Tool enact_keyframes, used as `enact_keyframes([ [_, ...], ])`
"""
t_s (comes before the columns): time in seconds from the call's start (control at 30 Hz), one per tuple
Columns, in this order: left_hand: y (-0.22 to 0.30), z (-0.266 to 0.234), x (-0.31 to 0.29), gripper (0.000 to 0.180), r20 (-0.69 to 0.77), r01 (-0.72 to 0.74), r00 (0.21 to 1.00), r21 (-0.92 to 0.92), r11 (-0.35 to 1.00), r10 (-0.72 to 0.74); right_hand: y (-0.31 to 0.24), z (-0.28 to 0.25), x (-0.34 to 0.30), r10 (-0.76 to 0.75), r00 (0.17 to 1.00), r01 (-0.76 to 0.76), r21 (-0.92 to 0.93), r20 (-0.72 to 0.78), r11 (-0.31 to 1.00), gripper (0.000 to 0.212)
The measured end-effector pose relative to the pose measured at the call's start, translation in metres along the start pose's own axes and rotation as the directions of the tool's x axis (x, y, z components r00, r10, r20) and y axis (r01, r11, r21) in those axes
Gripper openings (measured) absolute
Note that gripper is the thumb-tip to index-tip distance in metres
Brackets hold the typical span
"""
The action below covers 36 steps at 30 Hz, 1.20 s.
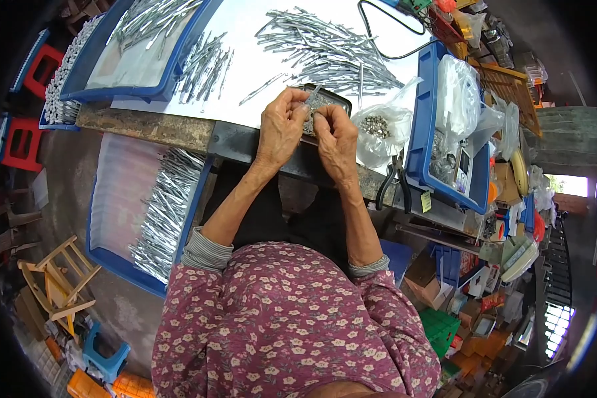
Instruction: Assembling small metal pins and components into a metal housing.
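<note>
My left hand [281, 130] pinches a slim grey metal strip [314, 93] that points up and away from me. Close beside it, my right hand [337, 140] has thumb and finger pressed together; whatever is between them is too small to make out. Both hands are over a small dark tray [341, 101] of tiny metal pieces at the table's near edge. To the right sits a clear plastic bag [399, 118] with small round metal parts [375, 126] in it. A large pile of metal strips [325, 50] lies beyond my hands, and a smaller pile [204, 69] to the left.
Pliers [394, 182] with black handles hang at the table's front edge. A blue tray [414, 156] with plastic bags stands on the right, another blue tray [123, 91] at the far left. Below left, a blue bin [116, 265] holds metal strips. A black cable [376, 46] curls at the back.
</note>
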<state>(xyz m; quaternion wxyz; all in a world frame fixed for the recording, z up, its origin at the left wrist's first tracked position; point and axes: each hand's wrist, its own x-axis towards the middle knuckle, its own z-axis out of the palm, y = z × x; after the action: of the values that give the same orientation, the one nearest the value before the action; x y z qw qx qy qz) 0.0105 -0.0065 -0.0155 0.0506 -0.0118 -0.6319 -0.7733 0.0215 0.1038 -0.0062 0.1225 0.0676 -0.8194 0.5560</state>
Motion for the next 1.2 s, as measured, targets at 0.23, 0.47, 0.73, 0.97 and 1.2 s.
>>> enact_keyframes([
  [0.23, -0.003, 0.0, -0.001, 0.014, 0.028, -0.012, 1.0, 0.012, 1.0, 0.012, -0.004, -0.002, 0.008, 0.103, 0.994, -0.105, 0.15, 0.023, 0.983, 0.009],
  [0.47, -0.001, -0.001, -0.003, 0.014, 0.079, 0.003, 0.997, 0.03, 1.0, -0.005, -0.001, -0.004, 0.007, 0.117, 0.993, -0.12, 0.162, 0.031, 0.979, 0.01],
  [0.73, -0.003, 0.002, -0.005, 0.013, 0.021, -0.077, 0.997, 0.074, 0.994, 0.075, 0.004, -0.005, 0.006, 0.109, 0.994, -0.113, 0.194, 0.033, 0.975, 0.01],
  [0.97, -0.001, 0.002, -0.006, 0.012, 0.033, -0.117, 0.993, 0.091, 0.989, 0.114, 0.002, -0.008, 0.005, 0.116, 0.992, -0.122, 0.204, 0.043, 0.971, 0.008],
  [1.2, 0.003, 0.003, -0.009, 0.009, 0.101, -0.046, 0.994, -0.009, 0.999, 0.047, 0.005, -0.01, 0.004, 0.066, 0.998, -0.067, 0.161, 0.013, 0.985, 0.008],
])
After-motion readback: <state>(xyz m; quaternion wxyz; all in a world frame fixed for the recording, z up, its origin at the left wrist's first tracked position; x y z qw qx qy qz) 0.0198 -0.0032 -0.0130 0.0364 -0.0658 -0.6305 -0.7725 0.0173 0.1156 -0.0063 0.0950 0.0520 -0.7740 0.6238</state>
